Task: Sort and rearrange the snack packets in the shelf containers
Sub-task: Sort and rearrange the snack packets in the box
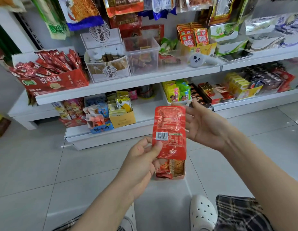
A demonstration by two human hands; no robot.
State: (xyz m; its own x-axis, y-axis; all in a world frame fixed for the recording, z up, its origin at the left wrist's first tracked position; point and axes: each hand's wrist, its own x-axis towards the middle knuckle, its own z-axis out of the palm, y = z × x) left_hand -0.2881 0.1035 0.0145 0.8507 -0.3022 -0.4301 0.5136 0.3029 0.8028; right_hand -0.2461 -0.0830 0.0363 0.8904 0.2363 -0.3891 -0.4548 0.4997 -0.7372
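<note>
Red snack packet [170,130] upright, barcode side showing — above small open box [170,172] of seemingly similar packets.

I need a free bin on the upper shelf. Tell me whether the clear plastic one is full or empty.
Partly filled. The clear bin holds red packets only in its lower part; the upper part of its see-through walls shows nothing inside.

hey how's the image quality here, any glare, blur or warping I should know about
Head view: the red packet in the left hand is sharp, with glare on its wrap; shelf edges bow from the wide-angle lens; hanging bags along the top and right edges are smeared.
</note>
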